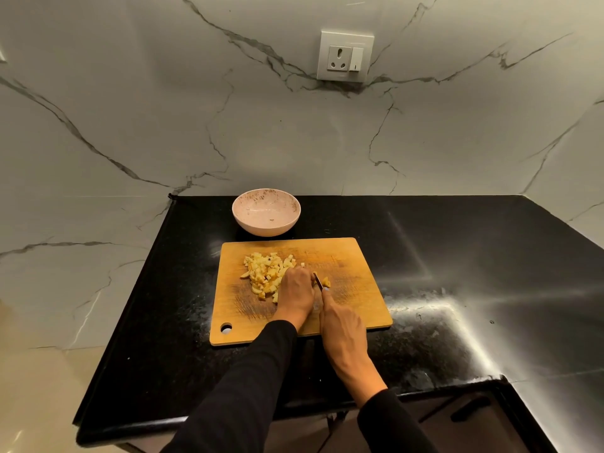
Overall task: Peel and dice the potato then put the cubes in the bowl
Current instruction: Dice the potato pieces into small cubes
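A heap of pale yellow potato cubes (pixel 266 273) lies on the left half of the wooden cutting board (pixel 353 289). My left hand (pixel 296 294) rests curled at the right edge of the heap, its fingertips hidden. My right hand (pixel 343 331) grips a knife (pixel 318 281), index finger stretched along the blade's back. The blade tip stands between my left hand and a small potato piece (pixel 326 283) to its right. The pink bowl (pixel 266 211) stands behind the board, with no cubes inside.
The black stone counter (pixel 457 273) runs to the right and ends at a front edge near me. A marble wall with a socket (pixel 345 56) stands behind. A dark drawer handle (pixel 470 408) shows below the counter at the right.
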